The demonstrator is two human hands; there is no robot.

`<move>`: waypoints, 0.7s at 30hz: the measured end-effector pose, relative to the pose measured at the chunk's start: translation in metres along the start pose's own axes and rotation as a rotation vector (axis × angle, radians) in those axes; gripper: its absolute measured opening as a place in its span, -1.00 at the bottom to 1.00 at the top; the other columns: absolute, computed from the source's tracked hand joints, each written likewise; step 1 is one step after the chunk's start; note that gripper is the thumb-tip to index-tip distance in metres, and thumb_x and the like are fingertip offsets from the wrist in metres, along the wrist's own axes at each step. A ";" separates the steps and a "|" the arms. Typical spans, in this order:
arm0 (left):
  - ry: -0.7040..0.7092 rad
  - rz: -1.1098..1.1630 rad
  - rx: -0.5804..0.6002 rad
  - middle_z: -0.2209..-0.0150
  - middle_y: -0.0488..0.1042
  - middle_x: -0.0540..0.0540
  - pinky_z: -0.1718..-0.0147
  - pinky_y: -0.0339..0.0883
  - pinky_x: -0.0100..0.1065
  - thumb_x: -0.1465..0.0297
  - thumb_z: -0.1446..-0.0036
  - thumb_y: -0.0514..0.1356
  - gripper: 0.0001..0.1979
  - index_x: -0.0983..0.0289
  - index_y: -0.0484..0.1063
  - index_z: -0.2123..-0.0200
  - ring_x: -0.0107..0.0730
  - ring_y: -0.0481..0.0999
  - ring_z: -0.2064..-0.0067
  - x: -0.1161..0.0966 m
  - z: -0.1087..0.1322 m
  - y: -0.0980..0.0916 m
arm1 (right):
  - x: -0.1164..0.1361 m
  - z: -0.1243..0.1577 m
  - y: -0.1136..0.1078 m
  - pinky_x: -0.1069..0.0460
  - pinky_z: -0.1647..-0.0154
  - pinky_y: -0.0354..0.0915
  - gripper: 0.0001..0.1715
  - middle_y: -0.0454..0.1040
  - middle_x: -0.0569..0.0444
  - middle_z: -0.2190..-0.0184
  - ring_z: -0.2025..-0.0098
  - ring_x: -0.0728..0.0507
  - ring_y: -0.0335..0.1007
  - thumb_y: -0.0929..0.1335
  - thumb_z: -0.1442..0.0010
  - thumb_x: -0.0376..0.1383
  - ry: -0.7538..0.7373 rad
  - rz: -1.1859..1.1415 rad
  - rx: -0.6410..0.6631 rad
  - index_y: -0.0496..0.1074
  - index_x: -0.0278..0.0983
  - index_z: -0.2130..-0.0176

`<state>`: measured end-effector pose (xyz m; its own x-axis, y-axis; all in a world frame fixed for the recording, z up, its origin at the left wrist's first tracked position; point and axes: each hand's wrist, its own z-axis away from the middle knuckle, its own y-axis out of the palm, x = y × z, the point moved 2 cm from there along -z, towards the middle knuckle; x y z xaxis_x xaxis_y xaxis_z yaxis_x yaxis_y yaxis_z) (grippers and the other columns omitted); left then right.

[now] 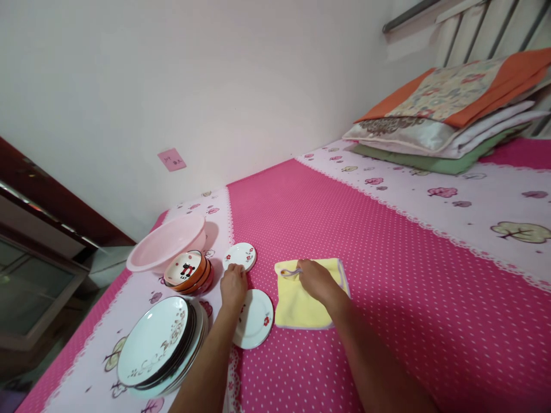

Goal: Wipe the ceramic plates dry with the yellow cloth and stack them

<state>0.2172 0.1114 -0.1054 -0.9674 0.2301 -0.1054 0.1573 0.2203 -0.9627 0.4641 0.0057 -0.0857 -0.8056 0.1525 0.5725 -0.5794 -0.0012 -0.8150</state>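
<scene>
A: Where is the right hand (314, 279)?
B: Lower middle of the frame, palm down on the cloth (301, 310), fingers together by the loop (290, 272) at the cloth's upper left corner. I cannot tell if it pinches the loop.
A: And the left hand (233, 285)?
B: Just left of the cloth, fingers curled, between 2 dishes: the saucer (240, 255) at its fingertips, the plate (256, 321) under its wrist. I cannot tell if it grips anything.
A: Farther left?
B: Bowls (189, 272), basin (166, 241), then the stack (155, 344) at lower left.
</scene>
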 end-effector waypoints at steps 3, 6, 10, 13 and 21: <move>0.010 0.007 0.003 0.02 0.52 0.15 0.06 0.48 -0.07 0.28 -0.32 0.23 -0.76 0.30 0.49 0.05 -0.22 0.55 0.06 0.004 -0.001 0.003 | 0.001 0.000 -0.001 0.02 0.24 0.13 -0.57 0.59 -0.19 0.10 0.15 -0.18 0.49 0.15 -0.28 -0.52 0.004 -0.001 0.002 0.50 -0.35 0.04; 0.018 0.041 0.003 0.03 0.53 0.14 0.08 0.48 -0.08 0.28 -0.32 0.23 -0.76 0.29 0.49 0.04 -0.23 0.55 0.08 0.009 -0.003 0.005 | 0.001 0.001 -0.001 0.03 0.28 0.12 -0.58 0.59 -0.18 0.11 0.18 -0.17 0.49 0.15 -0.28 -0.51 0.012 -0.004 0.002 0.50 -0.35 0.06; 0.032 0.118 -0.001 0.04 0.54 0.14 0.05 0.46 -0.08 0.34 -0.34 0.18 -0.80 0.30 0.50 0.06 -0.24 0.56 0.09 0.014 -0.004 0.003 | 0.000 0.000 -0.001 0.03 0.30 0.10 -0.61 0.60 -0.16 0.12 0.21 -0.15 0.49 0.16 -0.29 -0.51 0.012 -0.005 -0.001 0.49 -0.33 0.09; 0.005 0.189 -0.036 -0.04 0.53 0.22 -0.02 0.39 -0.14 0.44 -0.36 0.05 -0.72 0.31 0.50 -0.01 -0.20 0.56 0.01 0.018 0.003 -0.005 | -0.002 -0.002 0.001 0.04 0.31 0.09 -0.63 0.59 -0.15 0.12 0.20 -0.15 0.49 0.17 -0.28 -0.51 0.006 -0.006 -0.009 0.49 -0.33 0.10; -0.276 0.344 -0.028 0.21 0.64 0.25 0.21 0.39 -0.19 0.19 -0.25 0.06 -0.64 0.29 0.54 0.16 -0.06 0.62 0.20 0.046 0.084 -0.026 | -0.004 -0.006 0.009 0.04 0.30 0.09 -0.72 0.58 -0.13 0.11 0.15 -0.15 0.48 0.24 -0.25 -0.47 -0.018 0.003 -0.027 0.49 -0.32 0.13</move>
<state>0.1519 0.0365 -0.1066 -0.8741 0.0333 -0.4847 0.4809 0.2014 -0.8534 0.4626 0.0107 -0.0959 -0.8097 0.1343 0.5712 -0.5735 0.0250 -0.8188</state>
